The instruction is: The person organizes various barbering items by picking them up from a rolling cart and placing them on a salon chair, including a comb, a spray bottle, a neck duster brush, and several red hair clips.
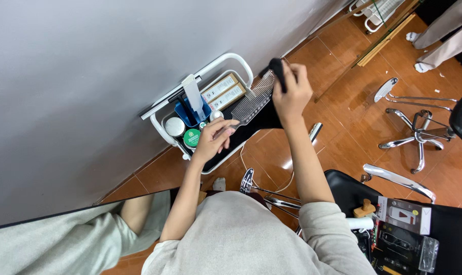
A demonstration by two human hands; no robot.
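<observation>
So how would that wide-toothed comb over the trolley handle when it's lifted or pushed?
The comb looks thin and flat, so it is probably light. It spans between the right hand and left hand without sagging, which suggests it is fairly stiff. Its long fine teeth could flex or snag on things in the white trolley.

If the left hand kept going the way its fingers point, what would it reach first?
Most likely the comb held by the right hand: the left hand points up-right at its near end, seemingly touching it already, though depth is unclear.
</observation>
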